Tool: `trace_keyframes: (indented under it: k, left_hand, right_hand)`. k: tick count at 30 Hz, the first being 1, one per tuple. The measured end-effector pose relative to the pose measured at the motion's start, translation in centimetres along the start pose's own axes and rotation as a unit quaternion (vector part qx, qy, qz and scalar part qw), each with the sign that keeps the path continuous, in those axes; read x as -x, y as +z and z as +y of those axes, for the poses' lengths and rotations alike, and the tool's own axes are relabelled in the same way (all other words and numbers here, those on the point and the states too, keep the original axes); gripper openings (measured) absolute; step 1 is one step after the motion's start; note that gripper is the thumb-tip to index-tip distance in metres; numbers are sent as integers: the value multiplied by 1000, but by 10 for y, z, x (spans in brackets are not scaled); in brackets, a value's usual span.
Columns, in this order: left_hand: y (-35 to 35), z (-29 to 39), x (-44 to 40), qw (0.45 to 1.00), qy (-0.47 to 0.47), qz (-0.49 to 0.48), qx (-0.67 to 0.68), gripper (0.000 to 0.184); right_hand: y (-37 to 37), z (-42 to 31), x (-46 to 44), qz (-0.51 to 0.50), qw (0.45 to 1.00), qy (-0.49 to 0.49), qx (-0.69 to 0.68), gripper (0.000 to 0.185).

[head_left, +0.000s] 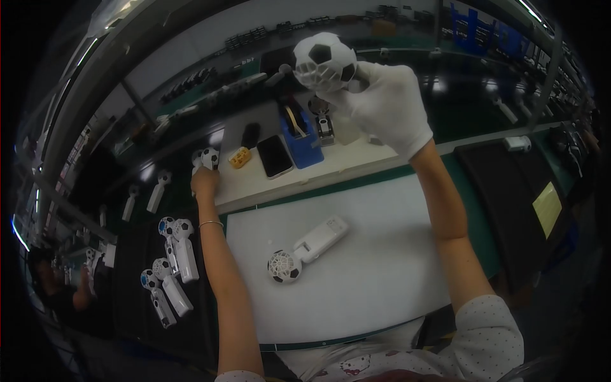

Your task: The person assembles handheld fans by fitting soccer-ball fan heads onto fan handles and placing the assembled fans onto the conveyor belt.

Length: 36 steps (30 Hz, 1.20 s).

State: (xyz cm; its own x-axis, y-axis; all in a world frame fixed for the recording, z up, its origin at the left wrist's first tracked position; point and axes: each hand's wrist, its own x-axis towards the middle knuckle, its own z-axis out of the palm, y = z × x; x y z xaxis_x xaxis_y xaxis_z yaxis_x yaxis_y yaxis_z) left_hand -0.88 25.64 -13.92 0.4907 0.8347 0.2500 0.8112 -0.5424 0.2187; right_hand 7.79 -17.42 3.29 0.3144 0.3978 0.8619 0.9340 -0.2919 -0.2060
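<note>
My right hand point(391, 108), in a white glove, is raised and closed on a white device with a football-patterned head point(326, 62). Farther left, my bare left hand point(205, 183) is wrapped round another device whose black-and-white ball head point(209, 158) shows above the fingers. Between my forearms, a third device with a ball head point(284, 266) and a white rectangular handle point(324, 238) lies on the white work mat point(382, 280). Neither hand touches it.
Several similar devices point(176, 295) lie on the dark left tray. A phone point(275, 156), a yellow part point(240, 158) and a blue tape dispenser point(307, 150) stand on the ledge behind the mat. At right is a dark pad with a yellow note point(547, 209). A person point(81, 293) sits far left.
</note>
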Motion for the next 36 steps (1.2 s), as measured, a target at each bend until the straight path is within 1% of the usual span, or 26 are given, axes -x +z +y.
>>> trace_keyframes:
  k: [1,2,3,4,5,6,7,9,11,12,14,15,16,18,20,21,23,25,27,28,30,31,32,33,34,36]
  left_hand:
    - [-16,8,9,1000,2,-2,-1,40]
    - [-46,23,26,996,-31,-38,70,37]
    - [-63,33,36,985,-63,-74,142,34]
    - [-63,36,32,985,-60,-78,141,34]
    - [-63,36,24,974,-68,-56,209,40]
    - [-62,38,19,957,-77,-35,278,47]
    - [-70,43,21,957,-76,-39,278,47]
    - [-95,47,22,909,31,-123,398,52]
    - [-107,65,36,844,19,-87,529,56]
    - [-114,73,44,832,33,-80,548,56]
    - [-127,84,57,819,85,-72,563,57]
    - [-132,89,63,817,128,-75,558,58]
    - [-136,94,70,819,120,-65,558,58]
    - [-143,109,82,785,218,-42,579,62]
    - [-148,116,94,780,247,-30,573,63]
    - [-151,119,99,775,278,-22,567,65]
    - [-156,121,106,762,301,-32,573,66]
    - [-158,123,112,750,323,-41,575,69]
    - [-157,130,120,701,405,59,584,59]
    - [-156,132,121,701,406,59,583,59]
    - [-151,136,120,654,511,294,475,62]
    - [-152,137,119,652,513,292,476,62]
    - [-152,137,118,628,534,384,416,64]
    - [-151,138,118,596,547,471,352,66]
    - [-151,140,122,595,549,468,353,66]
    - [-154,144,137,589,539,508,321,66]
  right_hand:
    - [1,5,-1,-6,997,41,-70,27]
    - [2,10,-3,-11,987,83,-139,29]
    - [0,16,-4,-12,987,86,-137,29]
    - [-3,24,-6,-40,965,150,-209,34]
    - [-6,32,-8,-67,934,212,-280,38]
    - [-3,45,-8,-72,914,225,-329,46]
    - [-2,57,-9,-73,915,227,-326,46]
    - [1,80,-13,-59,863,281,-415,48]
    - [10,116,-12,-12,813,316,-489,47]
    - [17,135,-10,24,782,336,-524,47]
    - [31,178,0,110,761,444,-460,41]
    - [31,194,10,87,800,467,-366,39]
    - [31,209,21,66,831,483,-268,37]
    - [34,242,42,-2,852,517,-82,33]
    - [44,272,63,-14,852,522,41,36]
    - [48,275,69,-13,854,519,42,36]
    - [53,273,83,-54,857,486,163,35]
    - [60,271,90,-34,876,456,155,35]
    - [63,274,90,-127,852,454,228,38]
    - [65,275,87,-126,852,454,227,38]
    - [72,276,74,-184,843,433,261,43]
    - [70,259,57,-173,876,404,198,45]
    - [64,228,35,-161,904,372,133,47]
    - [56,190,18,-170,929,328,12,50]
    - [48,149,2,-175,938,277,-109,53]
    - [39,71,-10,-171,940,168,-243,53]
